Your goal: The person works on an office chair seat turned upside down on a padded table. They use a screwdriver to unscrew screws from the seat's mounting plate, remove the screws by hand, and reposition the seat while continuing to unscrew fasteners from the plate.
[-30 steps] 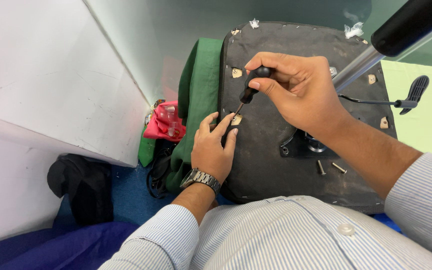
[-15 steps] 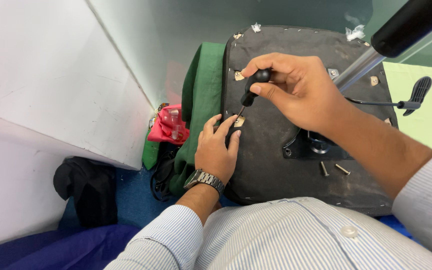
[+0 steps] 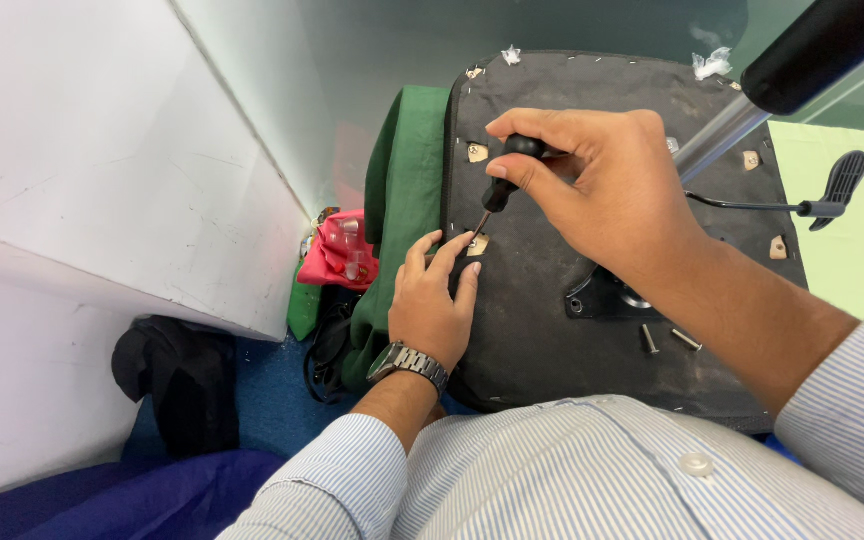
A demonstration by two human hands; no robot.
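Note:
An upturned chair seat (image 3: 552, 300) with a black fabric underside lies in front of me. My right hand (image 3: 602, 190) grips the black handle of a screwdriver (image 3: 500, 185), its thin shaft pointing down to a small tan patch (image 3: 478, 244) near the seat's left edge. My left hand (image 3: 432, 300), with a metal watch on the wrist, rests on that left edge, its fingertips touching the spot beside the screwdriver tip. The tip itself is partly hidden by my fingers.
Two loose screws (image 3: 664, 338) lie on the seat near a black metal plate (image 3: 602, 298). A chrome post with a black sleeve (image 3: 802, 55) and a black lever (image 3: 837, 185) stick out at right. Green fabric (image 3: 402, 190), a pink bag (image 3: 340, 255) and a black bag (image 3: 182, 380) lie beside the white wall.
The view has shifted slightly. My right hand and the screwdriver handle have turned a little at the same spot; my left hand stays on the seat edge.

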